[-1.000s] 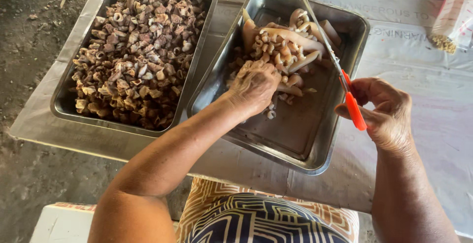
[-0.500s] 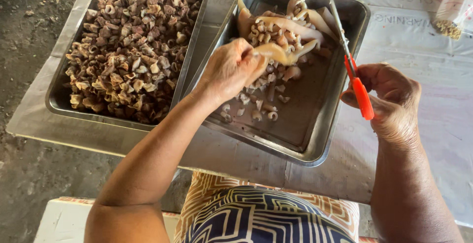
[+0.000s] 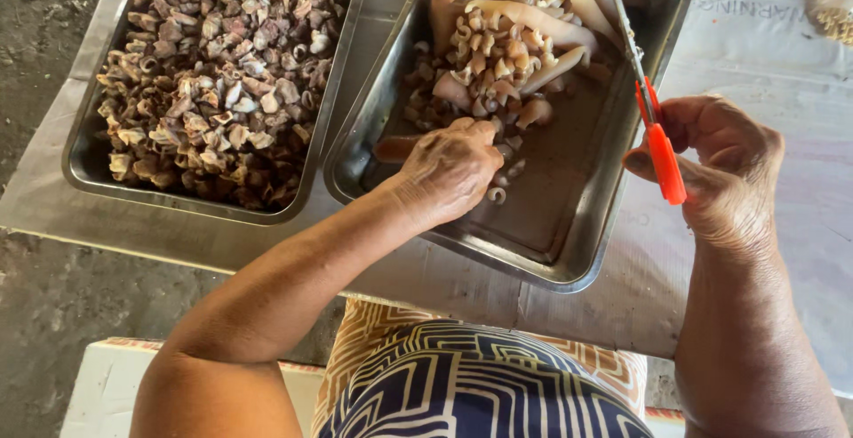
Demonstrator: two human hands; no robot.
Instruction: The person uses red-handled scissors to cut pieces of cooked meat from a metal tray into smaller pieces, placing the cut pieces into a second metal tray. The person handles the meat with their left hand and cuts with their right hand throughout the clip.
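My left hand [image 3: 451, 167] rests inside the right metal tray [image 3: 569, 260], fingers curled over small cut pieces near the tray's middle; a pale strip [image 3: 395, 147] pokes out from under it toward the left. My right hand [image 3: 724, 167] hovers beside that tray's right rim and grips orange-handled scissors [image 3: 656, 140], blades pointing up and away over the tray. A heap of pale long strips and cut rings [image 3: 506, 47] lies at the tray's far end.
A second metal tray [image 3: 80, 167] on the left is heaped with brownish cut pieces [image 3: 218, 74]. Both trays stand on a table under a translucent plastic sheet [image 3: 773, 38]. A patterned garment [image 3: 471, 376] covers my lap; dirt ground lies to the left.
My left hand has come down from the heap at the tray's far end to the tray's middle. The right hand with the scissors has stayed beside the rim.
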